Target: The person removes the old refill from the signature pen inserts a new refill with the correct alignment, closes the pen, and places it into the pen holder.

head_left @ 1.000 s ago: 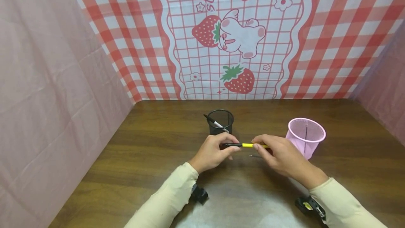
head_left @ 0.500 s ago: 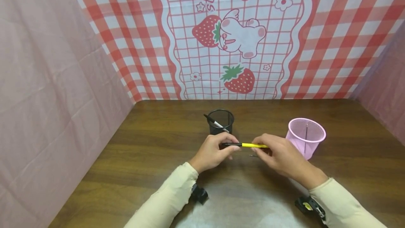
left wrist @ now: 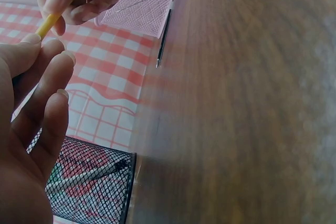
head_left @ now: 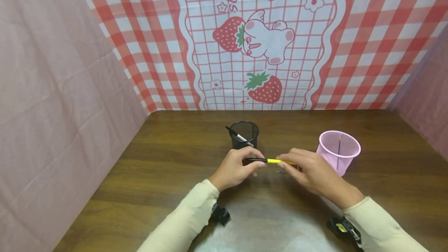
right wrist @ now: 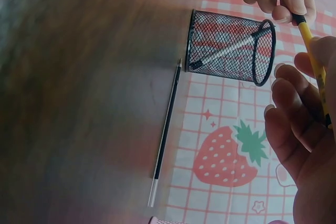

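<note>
Between both hands a yellow-and-black pen (head_left: pixel 273 161) is held level above the table. My left hand (head_left: pixel 241 166) pinches its black end between thumb and fingers. My right hand (head_left: pixel 309 170) pinches the yellow barrel, seen closer as a yellow pen (right wrist: pixel 313 56) in the right wrist view. Below the hands a thin black ink refill (right wrist: pixel 167 124) with a metal tip and a clear end lies on the table. In the head view only the refill's tip (head_left: pixel 280 172) shows beside the right hand's fingers.
Behind my left hand stands a black mesh cup (head_left: pixel 245 124) with a black-and-white pen (head_left: pixel 239 136) leaning in it. To the right stands a pink mesh cup (head_left: pixel 338 133) holding a thin dark refill (head_left: pixel 338 149). A checked strawberry cloth (head_left: pixel 262 46) hangs at the table's back.
My right thumb and fingers have shifted slightly along and around the yellow barrel, showing more of it half a second ago. My left hand has stayed in place on the black end.
</note>
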`<state>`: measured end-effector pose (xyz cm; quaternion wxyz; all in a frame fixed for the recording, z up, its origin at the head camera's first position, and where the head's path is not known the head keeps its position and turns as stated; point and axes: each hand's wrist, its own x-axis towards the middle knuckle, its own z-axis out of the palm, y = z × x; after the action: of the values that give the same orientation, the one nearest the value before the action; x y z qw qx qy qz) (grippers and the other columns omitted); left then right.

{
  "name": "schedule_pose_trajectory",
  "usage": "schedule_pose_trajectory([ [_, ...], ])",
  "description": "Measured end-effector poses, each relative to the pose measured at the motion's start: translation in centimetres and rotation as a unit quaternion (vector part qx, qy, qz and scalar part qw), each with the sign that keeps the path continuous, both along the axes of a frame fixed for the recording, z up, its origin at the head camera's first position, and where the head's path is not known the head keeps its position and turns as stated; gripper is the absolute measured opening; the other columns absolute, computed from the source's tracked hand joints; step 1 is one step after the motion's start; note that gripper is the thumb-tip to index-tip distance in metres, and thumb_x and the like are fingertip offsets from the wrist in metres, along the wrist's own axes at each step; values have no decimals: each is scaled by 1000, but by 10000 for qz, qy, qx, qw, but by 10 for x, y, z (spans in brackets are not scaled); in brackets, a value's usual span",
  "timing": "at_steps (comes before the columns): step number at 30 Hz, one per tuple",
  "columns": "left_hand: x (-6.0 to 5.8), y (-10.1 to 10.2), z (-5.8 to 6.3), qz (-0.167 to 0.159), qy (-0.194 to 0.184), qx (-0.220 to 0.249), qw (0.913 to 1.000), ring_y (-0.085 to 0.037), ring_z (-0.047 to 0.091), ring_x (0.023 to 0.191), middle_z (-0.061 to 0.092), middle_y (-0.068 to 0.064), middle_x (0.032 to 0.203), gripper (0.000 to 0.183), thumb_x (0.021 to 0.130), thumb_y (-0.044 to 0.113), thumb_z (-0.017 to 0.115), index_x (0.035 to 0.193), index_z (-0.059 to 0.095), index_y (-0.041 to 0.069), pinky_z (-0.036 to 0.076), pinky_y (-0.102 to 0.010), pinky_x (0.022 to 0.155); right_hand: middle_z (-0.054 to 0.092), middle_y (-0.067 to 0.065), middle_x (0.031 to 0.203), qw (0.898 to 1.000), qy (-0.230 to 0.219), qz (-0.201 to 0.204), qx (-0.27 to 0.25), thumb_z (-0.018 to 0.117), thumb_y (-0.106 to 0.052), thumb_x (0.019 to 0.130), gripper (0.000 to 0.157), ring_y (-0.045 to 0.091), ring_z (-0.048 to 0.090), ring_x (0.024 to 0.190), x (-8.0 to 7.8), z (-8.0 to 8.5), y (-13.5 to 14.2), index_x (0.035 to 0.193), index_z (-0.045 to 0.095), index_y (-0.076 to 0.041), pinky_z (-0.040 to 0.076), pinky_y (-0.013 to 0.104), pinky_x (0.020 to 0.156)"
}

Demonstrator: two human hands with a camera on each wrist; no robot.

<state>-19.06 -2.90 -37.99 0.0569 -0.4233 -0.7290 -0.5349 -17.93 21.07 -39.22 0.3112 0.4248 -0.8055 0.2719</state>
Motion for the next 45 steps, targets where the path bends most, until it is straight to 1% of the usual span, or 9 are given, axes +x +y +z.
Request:
schedule_pose_trajectory([
  [5, 0, 0, 0, -33, -17, -23, 10000, -27, 62, 55, 64, -10, 82, 15, 83, 2, 67, 96, 62, -1, 52, -22, 52, 56, -17, 82, 9999, -61, -72, 41, 75, -4, 73, 30, -4, 46, 65, 1, 1, 0, 98, 69, -18, 37, 9, 55],
  [9, 0, 0, -1, -73, 29, -36, 10000, -26, 63, 55, 64, -10, 81, 14, 83, 2, 67, 96, 62, -1, 52, -22, 52, 57, -17, 83, 9992, -282, -221, 153, 76, -9, 74, 27, -3, 47, 63, 4, 2, 0, 99, 68, -18, 38, 9, 54],
  [14, -1, 1, -2, -193, -31, 0, 9998, -26, 63, 55, 67, -13, 82, 12, 85, 2, 65, 96, 61, -2, 52, -23, 53, 62, -12, 87, 9973, -548, -403, 277, 75, -17, 76, 26, 2, 51, 62, 6, 2, 0, 100, 67, -15, 41, 12, 53],
  [18, -2, 1, -3, -241, -55, 5, 9997, -26, 63, 56, 68, -13, 81, 11, 86, 3, 64, 96, 61, -2, 53, -23, 53, 62, -10, 82, 9970, -507, -528, 264, 77, -15, 72, 27, 1, 51, 61, 5, 2, 1, 96, 64, -14, 42, 14, 51],
  [22, -2, 1, -3, -276, -83, 20, 9996, -27, 63, 56, 67, -13, 80, 11, 87, 3, 63, 96, 61, -3, 54, -24, 53, 57, -14, 75, 9967, -412, -643, 264, 77, -11, 69, 27, 0, 49, 59, 4, 1, 1, 90, 60, -15, 41, 13, 50],
  [26, -2, 1, -4, -309, -143, 11, 9994, -28, 63, 56, 67, -14, 79, 11, 87, 3, 62, 96, 61, -3, 54, -27, 53, 55, -16, 75, 9973, -378, -582, 258, 76, -10, 69, 25, -1, 49, 60, 5, 1, 2, 87, 60, -17, 42, 13, 51],
  [34, -3, 0, -6, -330, -230, 48, 9992, -25, 63, 57, 67, -12, 80, 11, 88, 3, 62, 97, 61, -2, 55, -30, 54, 54, -18, 78, 9989, -303, -344, 103, 77, -5, 67, 30, -2, 47, 60, 5, 1, 0, 89, 62, -17, 40, 14, 49],
  [41, -3, 0, -7, -342, -355, 46, 9988, -27, 63, 57, 67, -12, 80, 11, 88, 4, 62, 98, 61, -1, 55, -33, 54, 55, -17, 79, 9989, -340, -305, 69, 76, -6, 71, 26, -3, 47, 62, 5, -1, 1, 90, 64, -18, 41, 15, 50],
  [45, -3, 0, -6, -349, -291, 47, 9990, -25, 63, 57, 67, -12, 80, 12, 87, 4, 62, 97, 61, -1, 55, -30, 54, 55, -19, 80, 9994, -265, -241, 0, 75, -6, 72, 25, -3, 47, 63, 5, 0, 0, 90, 65, -19, 41, 14, 51],
])
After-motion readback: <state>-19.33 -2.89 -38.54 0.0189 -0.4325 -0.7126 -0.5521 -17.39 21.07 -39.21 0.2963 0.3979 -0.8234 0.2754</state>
